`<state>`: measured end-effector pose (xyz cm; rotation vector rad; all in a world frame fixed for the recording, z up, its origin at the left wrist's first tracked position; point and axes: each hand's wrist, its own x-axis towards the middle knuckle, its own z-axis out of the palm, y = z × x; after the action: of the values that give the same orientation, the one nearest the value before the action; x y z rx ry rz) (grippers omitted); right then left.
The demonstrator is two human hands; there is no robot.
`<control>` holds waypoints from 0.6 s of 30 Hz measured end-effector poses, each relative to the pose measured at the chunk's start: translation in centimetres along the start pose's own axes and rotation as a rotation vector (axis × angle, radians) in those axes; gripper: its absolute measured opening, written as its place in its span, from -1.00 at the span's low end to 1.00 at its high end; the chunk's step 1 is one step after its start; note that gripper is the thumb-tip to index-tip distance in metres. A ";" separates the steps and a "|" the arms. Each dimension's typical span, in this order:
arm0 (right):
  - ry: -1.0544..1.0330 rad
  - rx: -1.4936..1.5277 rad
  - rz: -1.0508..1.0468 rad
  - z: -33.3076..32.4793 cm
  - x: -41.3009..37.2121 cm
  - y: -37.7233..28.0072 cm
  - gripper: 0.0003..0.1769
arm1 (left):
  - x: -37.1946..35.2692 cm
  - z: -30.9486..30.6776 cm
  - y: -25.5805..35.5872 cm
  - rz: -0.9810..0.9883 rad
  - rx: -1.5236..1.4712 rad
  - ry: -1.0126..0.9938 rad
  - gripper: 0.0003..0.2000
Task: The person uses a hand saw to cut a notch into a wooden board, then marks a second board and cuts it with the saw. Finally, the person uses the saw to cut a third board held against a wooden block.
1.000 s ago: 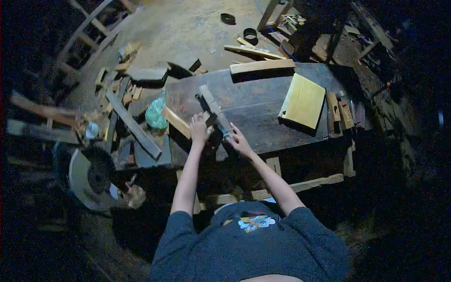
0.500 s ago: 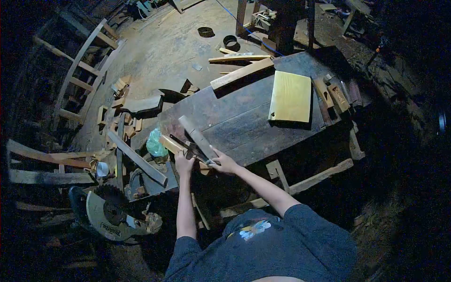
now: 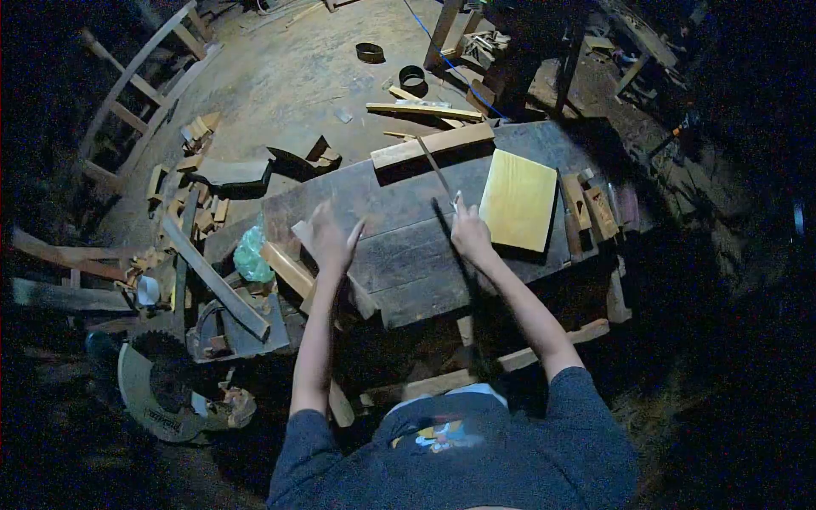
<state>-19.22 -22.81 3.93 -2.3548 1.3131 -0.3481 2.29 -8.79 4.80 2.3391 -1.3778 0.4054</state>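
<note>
My left hand, blurred by motion, is over the left part of the dark workbench, thumb apart from the fingers and nothing seen in it. Under it lies a grey wooden strip, partly hidden, beside a light wooden block. My right hand is closed on a long thin tool, which points up and away toward a long wooden beam. Just right of that hand lies a flat yellowish board.
Wooden planes sit at the bench's right end. A green plastic bag and a long plank are at left. A circular saw stands lower left. Black rings lie on the floor beyond.
My hands have moved apart: the right one forward and right with the thin tool, the left one slightly forward and off the light block. The view has shifted a little.
</note>
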 end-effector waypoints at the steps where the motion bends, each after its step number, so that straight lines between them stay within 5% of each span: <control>1: -0.006 -0.014 -0.011 0.0 0.9 0.0 -0.61 | 2.4 1.7 0.8 0.070 -0.021 -0.020 -0.39; 3: -0.070 -0.167 0.035 0.3 2.9 -0.6 -0.51 | 7.1 4.2 3.6 0.064 -0.080 -0.267 -0.40; 9: -0.125 -0.279 -0.007 1.8 5.8 -1.0 -0.48 | 12.6 18.4 4.0 0.072 -0.026 -0.157 -0.34; 11: -0.189 -0.248 0.022 1.0 6.5 -1.2 -0.49 | 12.6 21.6 2.8 0.208 0.011 -0.101 -0.40; 15: -0.317 -0.226 0.031 2.5 9.2 -0.8 -0.52 | 12.2 20.1 3.1 0.177 -0.047 -0.111 -0.41; 18: -0.211 -0.310 -0.020 5.2 12.3 -1.3 -0.60 | 12.2 19.8 3.2 0.169 -0.092 -0.098 -0.43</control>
<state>-9.71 -31.43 0.12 -2.5719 1.3200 0.1059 6.26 -28.88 -6.69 2.2026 -1.6116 0.2719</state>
